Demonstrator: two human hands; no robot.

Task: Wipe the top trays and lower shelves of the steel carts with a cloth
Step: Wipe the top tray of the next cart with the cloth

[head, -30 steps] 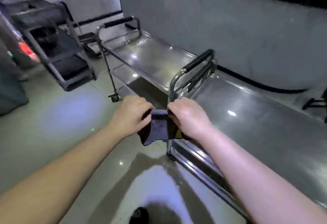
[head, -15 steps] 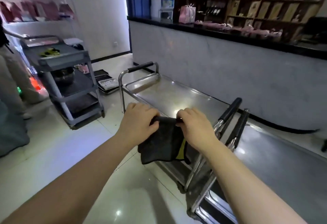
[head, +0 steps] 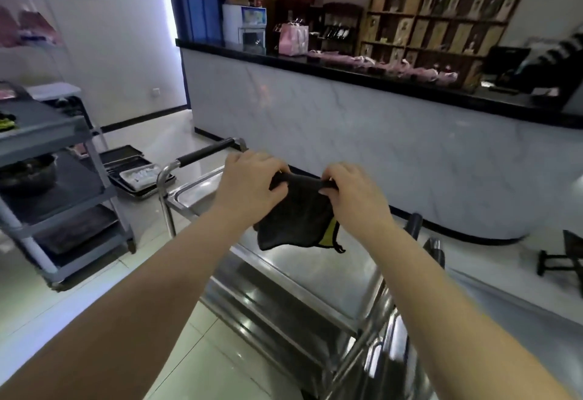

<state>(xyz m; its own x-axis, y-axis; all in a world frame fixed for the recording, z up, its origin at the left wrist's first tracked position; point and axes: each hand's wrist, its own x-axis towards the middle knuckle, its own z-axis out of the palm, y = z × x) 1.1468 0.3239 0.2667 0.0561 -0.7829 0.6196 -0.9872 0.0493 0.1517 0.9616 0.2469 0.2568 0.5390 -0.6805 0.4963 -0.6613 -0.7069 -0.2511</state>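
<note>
A dark cloth (head: 295, 219) with a yellow edge hangs in the air, stretched between both hands. My left hand (head: 249, 185) pinches its top left corner and my right hand (head: 353, 193) pinches its top right corner. Below them stands a steel cart; its shiny top tray (head: 303, 276) runs from a black far handle (head: 206, 152) toward me. Part of its lower shelf (head: 252, 308) shows under the tray's left rim. A second steel cart's upright black handles (head: 413, 226) and frame (head: 375, 352) sit at the lower right.
A grey plastic cart (head: 60, 178) with a bowl and trays stands at the left. Flat trays (head: 135, 175) lie on the tiled floor beyond it. A long white counter (head: 347, 134) with a black top runs behind the carts. A black stand (head: 561, 257) is at right.
My head has lifted, so the counter and shelves have come into view. Both hands have raised the cloth from the near cart's handle to above the far cart's tray.
</note>
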